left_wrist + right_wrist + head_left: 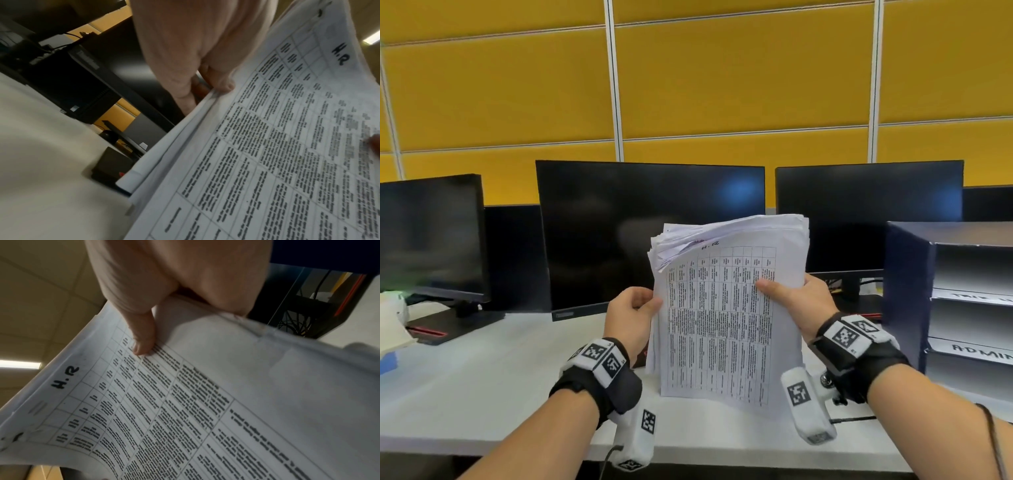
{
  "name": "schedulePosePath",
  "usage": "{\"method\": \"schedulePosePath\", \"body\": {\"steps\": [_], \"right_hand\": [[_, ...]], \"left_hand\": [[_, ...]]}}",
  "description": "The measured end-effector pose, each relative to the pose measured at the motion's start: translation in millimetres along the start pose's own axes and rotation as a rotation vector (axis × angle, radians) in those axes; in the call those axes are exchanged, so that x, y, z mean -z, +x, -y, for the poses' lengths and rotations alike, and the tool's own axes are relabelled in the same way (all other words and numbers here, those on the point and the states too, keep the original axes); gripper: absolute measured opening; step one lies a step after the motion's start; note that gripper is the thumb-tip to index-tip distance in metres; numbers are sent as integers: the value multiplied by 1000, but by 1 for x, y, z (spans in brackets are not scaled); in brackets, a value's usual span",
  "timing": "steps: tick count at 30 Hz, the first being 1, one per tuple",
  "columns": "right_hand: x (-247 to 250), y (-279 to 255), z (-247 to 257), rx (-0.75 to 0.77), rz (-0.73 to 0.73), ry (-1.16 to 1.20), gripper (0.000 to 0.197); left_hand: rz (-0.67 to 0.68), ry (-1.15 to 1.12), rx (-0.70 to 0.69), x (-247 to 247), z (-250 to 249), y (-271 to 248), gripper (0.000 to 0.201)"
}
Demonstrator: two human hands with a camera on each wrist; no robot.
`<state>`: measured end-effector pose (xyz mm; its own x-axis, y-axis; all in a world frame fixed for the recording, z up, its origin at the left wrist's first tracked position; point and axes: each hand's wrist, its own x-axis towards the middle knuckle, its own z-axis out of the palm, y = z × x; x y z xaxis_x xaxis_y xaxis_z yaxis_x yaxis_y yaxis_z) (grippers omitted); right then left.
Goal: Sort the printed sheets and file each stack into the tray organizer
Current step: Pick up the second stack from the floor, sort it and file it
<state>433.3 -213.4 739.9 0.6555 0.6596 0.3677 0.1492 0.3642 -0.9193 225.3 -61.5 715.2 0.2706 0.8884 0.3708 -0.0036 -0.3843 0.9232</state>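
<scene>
A thick stack of printed sheets [726, 308] stands upright on the white desk [493, 377] in front of me, its top sheet a printed table with "H.R" handwritten at the top. My left hand [635, 308] pinches the stack's left edge [205, 100]. My right hand [791, 298] grips the right edge, thumb [144, 340] pressed on the front sheet [205, 402]. The upper left corners of the sheets fan apart. The dark blue tray organizer [907, 294] stands at the right, with labelled shelves; one label reads "ADMIN" [983, 353].
Three dark monitors [647, 233] line the back of the desk before a yellow panelled wall. Monitor stands and cables sit behind the stack. Some white and blue items [390, 325] lie at the far left edge.
</scene>
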Motion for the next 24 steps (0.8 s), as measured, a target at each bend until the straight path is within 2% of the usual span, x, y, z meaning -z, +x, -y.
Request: {"method": "schedulePosePath", "body": {"steps": [5, 10, 12, 16, 19, 20, 22, 24], "right_hand": [[2, 3, 1, -20, 40, 35, 22], [3, 4, 1, -38, 90, 38, 41], [4, 5, 1, -56, 87, 45, 41], [4, 5, 3, -75, 73, 35, 29], [5, 6, 3, -77, 64, 26, 24], [5, 6, 3, -78, 59, 23, 23], [5, 5, 3, -76, 65, 23, 24], [6, 4, 4, -72, 86, 24, 26]], "left_hand": [[27, -44, 41, 2, 3, 5, 14], [-2, -20, 100, 4, 28, 14, 22], [0, -10, 137, 1, 35, 15, 23], [65, 54, 153, -4, 25, 14, 24], [189, 133, 117, 0, 19, 13, 17], [255, 171, 100, 2, 16, 10, 22], [392, 242, 69, 4, 14, 8, 57], [468, 183, 63, 4, 7, 4, 80]]}}
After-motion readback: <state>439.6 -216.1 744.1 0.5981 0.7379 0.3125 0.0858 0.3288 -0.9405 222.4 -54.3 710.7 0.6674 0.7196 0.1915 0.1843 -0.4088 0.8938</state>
